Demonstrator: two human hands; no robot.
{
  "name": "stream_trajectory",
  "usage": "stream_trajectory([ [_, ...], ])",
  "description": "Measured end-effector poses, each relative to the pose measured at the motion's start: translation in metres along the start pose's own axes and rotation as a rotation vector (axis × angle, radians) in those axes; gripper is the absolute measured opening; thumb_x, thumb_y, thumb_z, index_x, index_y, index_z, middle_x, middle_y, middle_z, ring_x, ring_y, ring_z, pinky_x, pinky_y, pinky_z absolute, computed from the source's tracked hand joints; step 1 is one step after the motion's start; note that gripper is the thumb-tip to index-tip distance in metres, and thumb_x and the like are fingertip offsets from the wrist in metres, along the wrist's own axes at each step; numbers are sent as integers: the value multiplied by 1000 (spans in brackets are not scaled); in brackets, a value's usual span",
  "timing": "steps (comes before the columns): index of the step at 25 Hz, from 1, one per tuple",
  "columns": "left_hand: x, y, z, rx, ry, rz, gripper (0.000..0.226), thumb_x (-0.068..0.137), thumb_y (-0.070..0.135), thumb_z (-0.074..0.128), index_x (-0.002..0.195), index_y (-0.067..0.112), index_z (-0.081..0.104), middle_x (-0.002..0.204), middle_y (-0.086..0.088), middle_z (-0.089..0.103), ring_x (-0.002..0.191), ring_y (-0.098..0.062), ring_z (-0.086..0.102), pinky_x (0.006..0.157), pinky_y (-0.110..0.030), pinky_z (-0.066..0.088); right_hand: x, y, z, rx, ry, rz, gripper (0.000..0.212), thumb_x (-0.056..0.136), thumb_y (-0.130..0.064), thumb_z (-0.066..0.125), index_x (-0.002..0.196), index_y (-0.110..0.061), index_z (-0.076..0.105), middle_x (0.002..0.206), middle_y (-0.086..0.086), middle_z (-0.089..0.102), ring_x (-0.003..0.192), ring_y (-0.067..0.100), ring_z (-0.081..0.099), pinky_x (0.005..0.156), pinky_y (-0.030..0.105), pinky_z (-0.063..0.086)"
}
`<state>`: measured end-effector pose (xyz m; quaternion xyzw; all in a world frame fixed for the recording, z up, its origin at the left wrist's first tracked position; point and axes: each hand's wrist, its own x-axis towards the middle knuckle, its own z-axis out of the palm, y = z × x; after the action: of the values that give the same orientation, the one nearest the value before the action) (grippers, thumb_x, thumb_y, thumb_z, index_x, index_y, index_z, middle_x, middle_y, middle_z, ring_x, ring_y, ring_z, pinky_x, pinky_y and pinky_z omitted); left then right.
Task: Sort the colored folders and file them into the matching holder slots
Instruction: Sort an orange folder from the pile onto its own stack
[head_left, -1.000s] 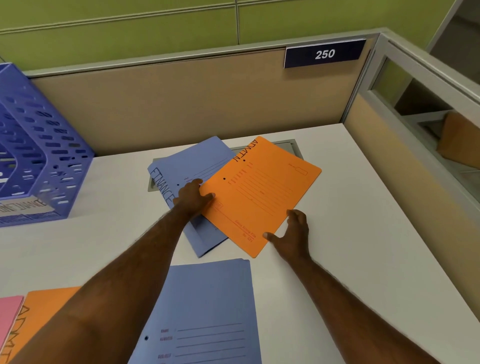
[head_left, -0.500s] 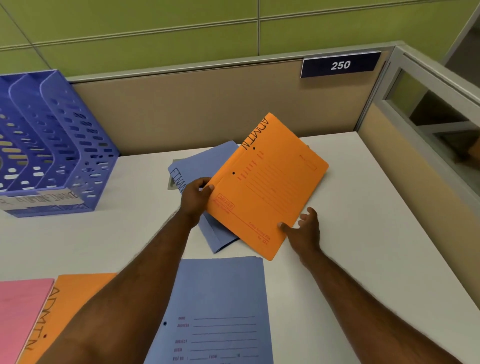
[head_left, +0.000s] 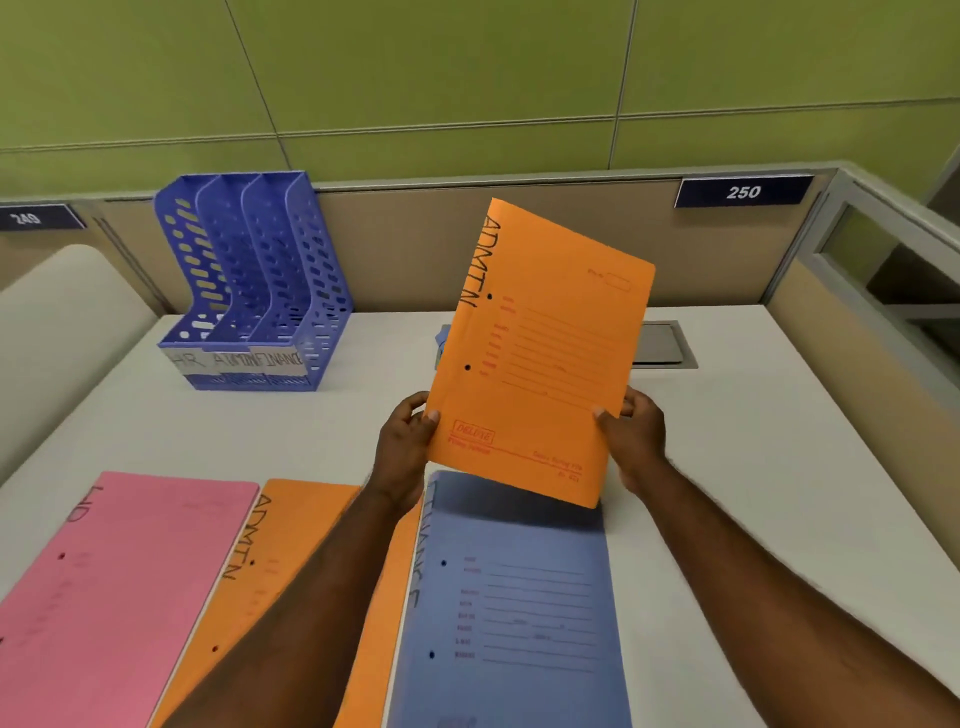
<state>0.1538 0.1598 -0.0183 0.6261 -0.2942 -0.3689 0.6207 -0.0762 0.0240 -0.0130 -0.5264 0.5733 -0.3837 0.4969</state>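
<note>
Sorting's underway, nothing filed: blue 3-slot holder (head_left: 249, 291) at desk's back-left, slots HR/ADMIN/FINANCE, look empty. Near edge, L to R: 1 pink HR folder (head_left: 114, 587), 1 orange ADMIN folder (head_left: 291, 561), 1 blue FINANCE folder (head_left: 519, 613). Left hand (head_left: 402, 457) & right hand (head_left: 636, 441) pinch 2nd orange ADMIN folder (head_left: 540, 353), raised mid-desk. Blue sliver behind it, maybe another.

- A single head-worn view looks forward and down from above the white surface (head_left: 779, 467), with no second view to overlap.
- It faces the beige partition (head_left: 415, 249) and the green wall (head_left: 467, 78) behind.
- Both forearms reach in from the bottom edge, near the lens.
- The wide angle bends the far edges.
</note>
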Motion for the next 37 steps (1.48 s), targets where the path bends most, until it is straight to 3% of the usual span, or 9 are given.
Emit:
stream_trajectory([
  [4, -48, 7, -72, -29, 26, 33, 37, 99, 16, 49, 135, 9, 46, 110, -13, 70, 101, -26, 68, 89, -43, 54, -57, -18, 39, -45, -39, -108, 17, 87, -11, 65, 102, -5, 62, 104, 18, 68, 99, 36, 64, 87, 54, 54],
  [10, -117, -1, -180, -18, 56, 34, 40, 98, 14, 50, 138, 16, 46, 120, -5, 68, 104, -19, 69, 78, -31, 60, -143, -17, 103, -157, -122, -157, 22, 87, -11, 66, 99, 7, 61, 101, 25, 66, 96, 41, 63, 82, 55, 55],
  [13, -148, -13, -219, 34, 99, -4, 41, 98, 15, 50, 139, 14, 44, 123, -10, 66, 106, -24, 68, 81, -38, 60, -182, -1, 130, -207, -152, -130, 17, 86, -12, 67, 92, 4, 62, 93, 19, 67, 87, 36, 63, 75, 47, 56],
  [16, -171, -28, -245, 116, 130, -43, 40, 99, 12, 49, 139, 13, 45, 124, -14, 64, 108, -30, 66, 85, -46, 57, -210, 19, 147, -270, -186, -78, 14, 87, -14, 67, 81, -7, 57, 81, 8, 61, 79, 27, 58, 66, 32, 45],
  [20, -192, -46, -271, 224, 130, -117, 38, 99, 10, 47, 137, 12, 47, 128, -16, 61, 112, -35, 61, 93, -54, 52, -239, 44, 160, -318, -213, -12, 10, 86, -13, 69, 89, -9, 60, 89, 7, 62, 86, 25, 61, 69, 30, 47],
  [25, -210, -65, -285, 344, 129, -162, 36, 99, 9, 47, 134, 14, 49, 124, -12, 62, 104, -26, 62, 77, -32, 54, -258, 65, 164, -374, -260, 31, 27, 85, -12, 70, 110, -4, 64, 111, 13, 68, 101, 28, 64, 88, 41, 55],
  [30, -217, -77, -286, 500, 128, -219, 37, 99, 11, 46, 136, 11, 47, 127, -12, 59, 109, -29, 60, 90, -43, 53, -266, 76, 170, -552, -267, 13, 28, 86, -18, 69, 112, -8, 65, 113, 13, 68, 105, 30, 62, 95, 49, 50],
  [34, -217, -84, -287, 572, 144, -234, 35, 100, 12, 45, 134, 10, 47, 131, -12, 57, 115, -31, 57, 95, -45, 49, -269, 78, 172, -694, -291, -26, 30, 87, -24, 68, 112, -8, 63, 114, 11, 67, 106, 29, 62, 94, 44, 50],
  [37, -214, -87, -288, 611, 177, -240, 34, 99, 11, 44, 132, 7, 51, 129, -14, 59, 114, -31, 56, 96, -45, 48, -268, 77, 171, -713, -307, -63, 27, 86, -25, 70, 102, -4, 64, 106, 12, 68, 98, 27, 64, 78, 30, 51],
])
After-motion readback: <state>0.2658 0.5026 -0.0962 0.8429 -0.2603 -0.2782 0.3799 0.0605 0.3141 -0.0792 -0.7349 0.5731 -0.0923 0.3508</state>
